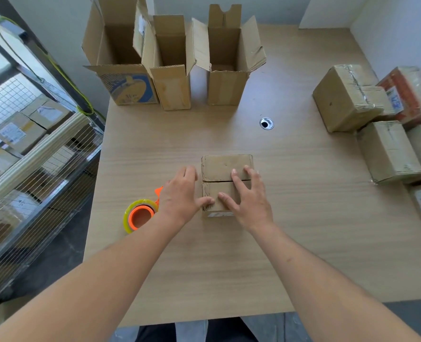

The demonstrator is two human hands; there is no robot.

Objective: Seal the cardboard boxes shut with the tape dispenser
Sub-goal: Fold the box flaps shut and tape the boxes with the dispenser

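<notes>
A small cardboard box (223, 166) stands in the middle of the wooden table (291, 218), its two top flaps folded down and meeting at a seam. My left hand (180, 196) rests against the box's left side, thumb on the near flap. My right hand (249, 196) lies flat on top with spread fingers pressing both flaps down. An orange tape dispenser (140, 215) with a roll of clear yellowish tape lies on the table just left of my left wrist, untouched.
Three open upright cardboard boxes (172, 87) stand at the table's far edge. Several taped boxes (347, 99) are piled at the right edge. A cable grommet (266, 123) sits beyond the small box. A wire shelf rack (32, 134) with parcels stands to the left.
</notes>
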